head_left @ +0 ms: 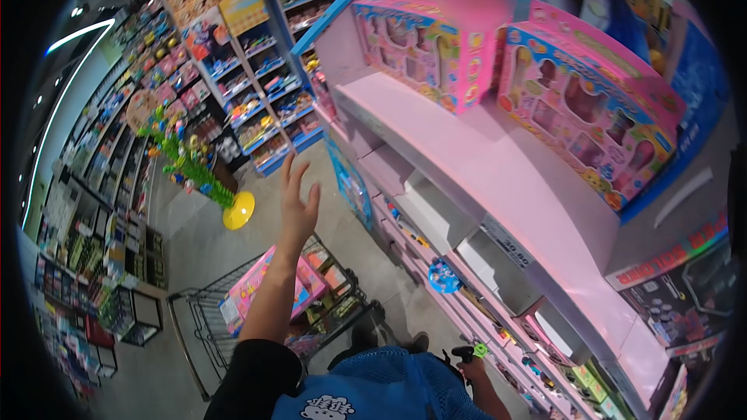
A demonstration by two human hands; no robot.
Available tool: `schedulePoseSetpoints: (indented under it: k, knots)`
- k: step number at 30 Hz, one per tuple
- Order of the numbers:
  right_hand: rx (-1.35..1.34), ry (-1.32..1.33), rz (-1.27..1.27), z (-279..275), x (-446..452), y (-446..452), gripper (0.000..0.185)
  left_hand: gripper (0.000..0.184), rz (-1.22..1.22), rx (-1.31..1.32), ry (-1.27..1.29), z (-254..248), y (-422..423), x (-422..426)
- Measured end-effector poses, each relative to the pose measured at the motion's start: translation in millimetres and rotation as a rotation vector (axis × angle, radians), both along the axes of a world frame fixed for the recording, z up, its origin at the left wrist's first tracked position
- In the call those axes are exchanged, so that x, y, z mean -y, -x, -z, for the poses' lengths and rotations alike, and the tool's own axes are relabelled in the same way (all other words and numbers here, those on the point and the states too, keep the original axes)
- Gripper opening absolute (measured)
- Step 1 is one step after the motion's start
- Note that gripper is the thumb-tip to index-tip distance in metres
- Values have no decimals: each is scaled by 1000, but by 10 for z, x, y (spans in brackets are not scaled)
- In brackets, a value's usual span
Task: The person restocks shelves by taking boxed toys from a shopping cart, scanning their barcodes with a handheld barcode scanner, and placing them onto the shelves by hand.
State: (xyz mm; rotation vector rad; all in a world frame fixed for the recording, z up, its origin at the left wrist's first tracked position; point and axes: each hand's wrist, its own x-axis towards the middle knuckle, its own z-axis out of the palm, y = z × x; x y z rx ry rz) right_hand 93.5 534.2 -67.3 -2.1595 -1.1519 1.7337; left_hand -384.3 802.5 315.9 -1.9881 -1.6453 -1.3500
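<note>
My left hand (298, 204) is raised over the shopping cart, fingers spread and holding nothing. Below it, a large pink toy box (310, 289) lies in the wire cart (194, 334) among other packages. My right hand (471, 371), low beside the shelf, is closed around a small black object (463, 353) whose kind I cannot make out. Something bright green (480, 350) shows beside that object. On the top of the pink shelf unit (498, 163) stand two pink toy boxes with clear windows, the nearer toy box (583, 109) and the farther toy box (416, 50).
Lower tiers of the shelf hold small toys and a round blue item (444, 275). A green display stand (187, 159) on a yellow base (239, 211) stands on the floor past the cart. Stocked shelves (272, 78) line the back and left. A black box (685, 288) is at right.
</note>
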Motion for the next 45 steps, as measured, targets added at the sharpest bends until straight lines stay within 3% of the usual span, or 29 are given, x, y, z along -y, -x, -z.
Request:
schedulePoseSetpoints:
  k: [2,4,7,8,9,14,20,22,25,28,31,32,35,36,39,45]
  knots:
    - [-28,38,-1,69,-58,-24,18,36,-238,142,154,844,523,521]
    - [-57,39,-1,113,-106,-63,15,34,-309,321,409,1648,1044,1193]
    - [-70,-17,-89,92,-274,-50,15,35,-506,410,731,2429,1308,2275]
    - [-70,27,-139,164,-358,-50,14,37,-542,295,794,2683,1406,2611]
    - [-70,73,-188,227,-446,-48,13,36,-582,394,856,2810,1413,2849]
    - [-77,48,-312,-48,-962,354,14,35,-865,366,1085,2987,1281,3568]
    - [-202,10,-371,91,-1355,835,21,34,-912,285,964,3017,1153,3563]
    - [-159,33,-371,-73,-1377,1051,22,32,-930,308,985,2849,1133,3443]
    - [-148,7,-395,-259,-1366,1329,21,31,-824,260,925,2978,1340,3332]
    - [10,-81,-545,-742,-1302,1607,22,30,-682,458,884,3155,1397,3083]
    - [5,-221,-608,-668,-1230,1615,21,32,-480,1641,872,3134,1312,2745]
    - [9,-239,-609,-650,-1193,1595,22,42,-359,1903,780,3161,1309,2716]
    - [100,-242,-625,-626,-1123,1531,30,50,-394,2116,613,3285,1302,2659]
    - [140,-334,-647,-292,-1065,1347,40,55,-329,2201,495,3363,1360,2687]
    - [180,-276,-593,-328,-984,1326,44,62,-428,2319,323,3339,1438,2660]
    - [131,-240,-545,-493,-872,1417,43,73,-423,2337,218,3329,1579,2610]
